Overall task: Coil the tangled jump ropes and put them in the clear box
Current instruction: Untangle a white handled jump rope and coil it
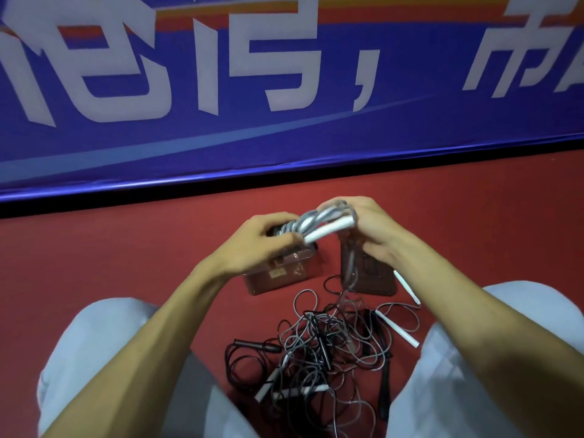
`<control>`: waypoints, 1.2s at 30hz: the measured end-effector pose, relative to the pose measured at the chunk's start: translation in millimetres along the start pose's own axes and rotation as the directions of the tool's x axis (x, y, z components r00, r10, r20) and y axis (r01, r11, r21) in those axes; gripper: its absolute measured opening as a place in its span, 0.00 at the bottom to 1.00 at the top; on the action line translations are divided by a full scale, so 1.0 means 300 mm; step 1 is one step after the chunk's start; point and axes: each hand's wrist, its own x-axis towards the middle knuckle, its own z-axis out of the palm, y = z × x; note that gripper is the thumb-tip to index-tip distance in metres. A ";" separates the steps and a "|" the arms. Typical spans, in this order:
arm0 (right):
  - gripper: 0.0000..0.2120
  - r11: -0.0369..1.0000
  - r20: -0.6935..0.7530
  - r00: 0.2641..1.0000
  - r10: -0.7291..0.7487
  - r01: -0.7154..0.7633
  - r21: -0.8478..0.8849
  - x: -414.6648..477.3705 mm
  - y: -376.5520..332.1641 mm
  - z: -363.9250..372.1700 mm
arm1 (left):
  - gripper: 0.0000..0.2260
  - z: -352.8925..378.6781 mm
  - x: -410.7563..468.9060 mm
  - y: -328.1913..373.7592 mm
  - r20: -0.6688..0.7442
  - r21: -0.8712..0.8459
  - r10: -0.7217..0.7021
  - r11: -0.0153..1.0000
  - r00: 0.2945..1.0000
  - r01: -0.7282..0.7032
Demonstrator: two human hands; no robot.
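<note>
Both hands hold one coiled grey jump rope (319,221) with white handles above the floor. My left hand (259,245) grips the coil's left end. My right hand (373,229) grips its right end, fingers curled round the loops. Below my left hand stands the clear box (278,275), partly hidden by my wrist. To its right lies the box's clear lid (368,276), half under my right hand. A tangled pile of black and grey ropes (328,346) with white and black handles lies on the red floor between my knees.
A red floor (126,248) runs up to a blue banner wall (284,121) with white characters. My knees in light trousers (94,358) flank the rope pile. Loose white handles (407,287) lie right of the lid.
</note>
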 end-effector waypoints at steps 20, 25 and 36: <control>0.03 0.586 0.288 0.957 -0.045 0.259 -0.768 -0.017 0.026 -0.001 | 0.09 -0.022 0.028 -0.009 -0.283 -0.510 -0.353 0.843 0.892 0.172; 0.03 0.547 0.321 0.947 -0.009 0.273 -0.792 -0.024 0.022 -0.002 | 0.06 -0.020 0.038 -0.066 -0.340 -0.298 -0.292 0.935 0.894 0.192; 0.08 -0.055 0.598 0.742 -0.304 0.613 -0.788 -0.090 0.007 0.037 | 0.14 0.016 0.039 -0.124 -0.076 0.560 -0.154 0.811 0.985 0.170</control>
